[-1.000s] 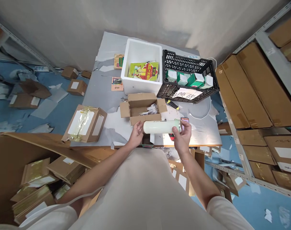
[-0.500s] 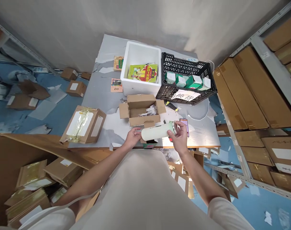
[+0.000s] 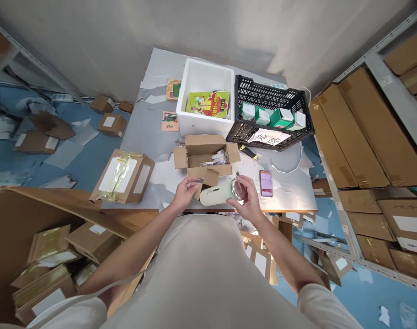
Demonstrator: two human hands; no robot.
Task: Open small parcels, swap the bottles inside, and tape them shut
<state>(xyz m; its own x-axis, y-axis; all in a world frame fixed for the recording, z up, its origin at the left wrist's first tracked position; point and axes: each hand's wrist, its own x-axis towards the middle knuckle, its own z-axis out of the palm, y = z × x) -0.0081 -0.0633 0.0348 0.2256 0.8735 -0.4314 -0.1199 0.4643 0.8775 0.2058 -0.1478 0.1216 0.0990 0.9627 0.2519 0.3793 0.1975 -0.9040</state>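
A pale bottle (image 3: 216,194) with dark printing and a shiny metallic end lies nearly level above the table's front edge. My right hand (image 3: 248,198) is closed around the shiny end. At the bottle's other end, my left hand (image 3: 185,193) pinches a brown cardboard flap (image 3: 197,192); the rest of that piece is hidden behind the bottle. Another small brown flap (image 3: 211,177) rises just behind the bottle. Farther back stands an open carton (image 3: 208,170) with crumpled white packing (image 3: 219,157) inside.
A white foam box (image 3: 205,128) holding green-and-red packets and a black crate (image 3: 241,132) of green-white boxes stand behind. A phone (image 3: 266,183) and a yellow-black cutter (image 3: 248,152) lie to the right. On the left sits a taped carton (image 3: 145,183); cartons fill the right shelves.
The bottle has shifted left and slightly down with my right hand, uncovering the phone. My left hand has moved left from the bottle's base to the cardboard flap.
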